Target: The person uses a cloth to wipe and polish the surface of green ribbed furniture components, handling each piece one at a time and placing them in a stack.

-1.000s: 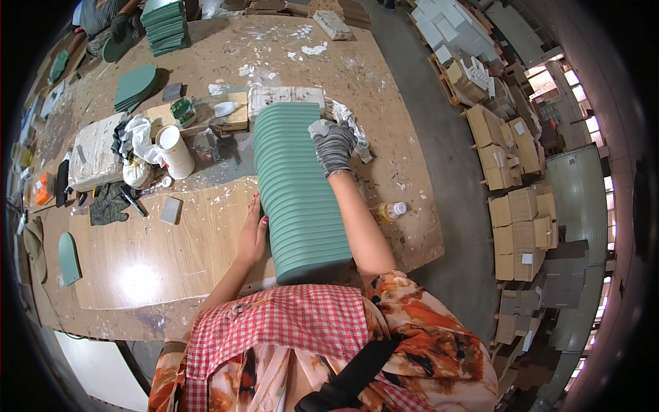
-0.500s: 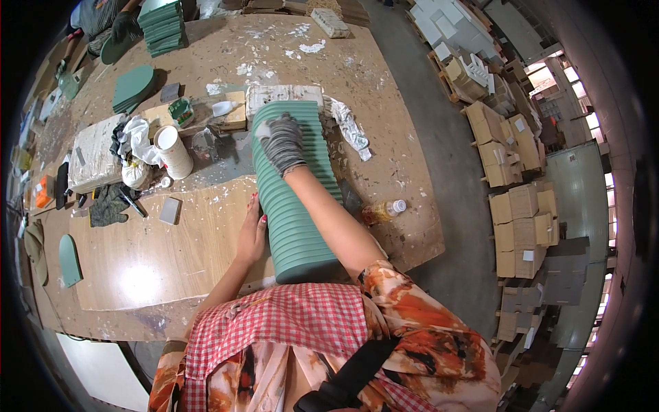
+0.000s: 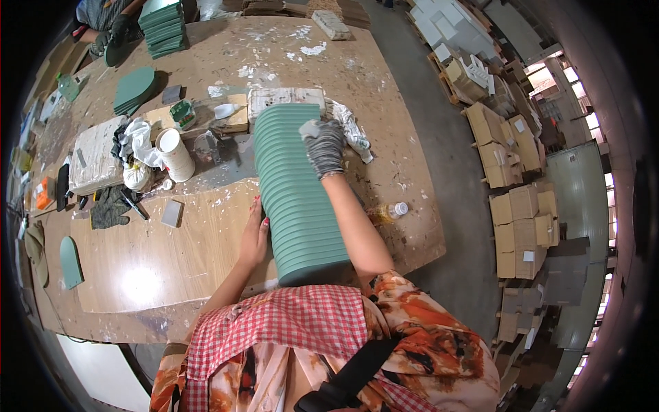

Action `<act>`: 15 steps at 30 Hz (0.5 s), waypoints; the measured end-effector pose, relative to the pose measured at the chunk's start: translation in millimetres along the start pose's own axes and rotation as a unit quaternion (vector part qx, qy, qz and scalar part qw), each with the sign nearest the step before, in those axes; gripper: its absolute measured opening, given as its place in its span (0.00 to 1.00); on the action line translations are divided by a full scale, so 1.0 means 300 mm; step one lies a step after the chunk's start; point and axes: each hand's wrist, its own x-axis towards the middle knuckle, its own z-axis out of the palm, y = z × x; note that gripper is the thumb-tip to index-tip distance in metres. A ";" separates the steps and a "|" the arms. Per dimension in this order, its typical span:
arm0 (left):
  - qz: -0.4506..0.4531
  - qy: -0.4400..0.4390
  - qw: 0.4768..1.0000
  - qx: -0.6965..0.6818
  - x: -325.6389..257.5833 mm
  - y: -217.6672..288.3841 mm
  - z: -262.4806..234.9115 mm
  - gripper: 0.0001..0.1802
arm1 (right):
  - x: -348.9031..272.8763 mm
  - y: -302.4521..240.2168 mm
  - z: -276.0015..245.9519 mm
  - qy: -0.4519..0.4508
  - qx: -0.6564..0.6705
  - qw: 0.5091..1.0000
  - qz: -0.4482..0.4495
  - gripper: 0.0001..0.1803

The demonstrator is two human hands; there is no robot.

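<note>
A long row of green round-ended boards point(image 3: 295, 192), packed face to face, runs away from me across the table. My left hand point(image 3: 255, 237), bare with red nails, lies along the row's left side with its fingers stretched out. On my right hand point(image 3: 324, 145) is a grey striped glove. Its fingers are curled at the row's right edge, near the far end. Something pale shows at the fingertips; whether it is a held pad or the glove's own tip I cannot tell. A white-smeared block point(image 3: 285, 99) stands against the row's far end.
A crumpled white cloth point(image 3: 353, 134) and a capped bottle point(image 3: 390, 211) lie to the right. On the left are a white cup point(image 3: 174, 154), a dark glove point(image 3: 110, 207) and a grey block point(image 3: 172, 212). A co-worker's gloved hands point(image 3: 110, 41) are at the far left, beside stacked green boards point(image 3: 163, 29).
My right hand has moved from the row's upper left side across to its right edge. My left hand stays at the row's left side. The co-worker's hands have shifted.
</note>
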 end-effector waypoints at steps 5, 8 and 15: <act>-0.002 -0.002 1.000 0.005 0.001 -0.004 0.002 0.31 | 0.016 0.133 -0.024 0.031 0.071 0.994 0.074 0.20; 0.001 0.002 1.000 0.007 0.002 -0.011 0.000 0.31 | 0.016 0.131 -0.020 0.046 0.015 0.996 0.079 0.21; 0.002 0.003 1.000 0.018 -0.012 -0.033 -0.009 0.32 | 0.019 0.129 -0.085 -0.100 -0.125 0.985 0.071 0.17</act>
